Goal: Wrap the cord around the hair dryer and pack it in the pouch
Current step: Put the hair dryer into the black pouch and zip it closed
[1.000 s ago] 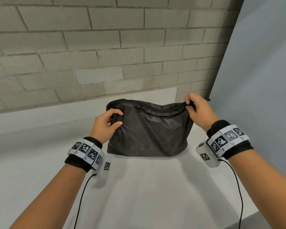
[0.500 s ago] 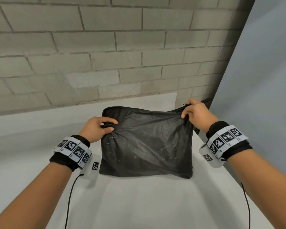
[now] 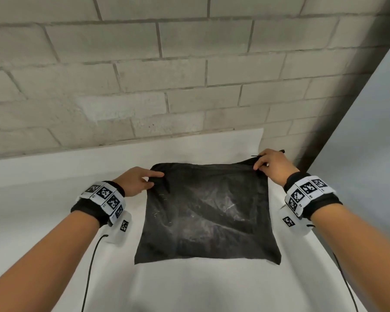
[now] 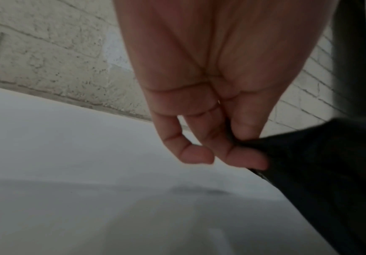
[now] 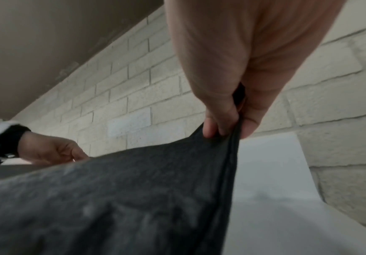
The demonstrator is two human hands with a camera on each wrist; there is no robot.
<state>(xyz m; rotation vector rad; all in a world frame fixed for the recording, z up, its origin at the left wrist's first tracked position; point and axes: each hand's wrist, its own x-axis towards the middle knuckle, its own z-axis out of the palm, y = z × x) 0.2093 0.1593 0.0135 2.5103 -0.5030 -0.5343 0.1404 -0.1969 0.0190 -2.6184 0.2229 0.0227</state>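
A white desk (image 3: 189,289) set against a brick wall (image 3: 144,75) carries a black pouch (image 3: 207,212) lying flat

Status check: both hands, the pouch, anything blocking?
Left hand pinches black pouch at far left corner; right hand pinches far right corner. Pouch lies flat on white table. Hair dryer not visible. Nothing blocking.

Pouch (image 3: 206,212) contents hidden under the black fabric; only a lump shows between the hands, hair dryer and cord not visible. Left hand (image 3: 134,180): the fingertips at the near corner are partly tucked behind fabric; in the left wrist view the pouch (image 4: 330,172) runs off the right edge. Right hand (image 3: 274,166): a thin dark strand pokes out past it, too small to identify. Right wrist view: pouch (image 5: 134,198) blurred, cut off at bottom edge. Both forearms cut off by the head view's lower edge.
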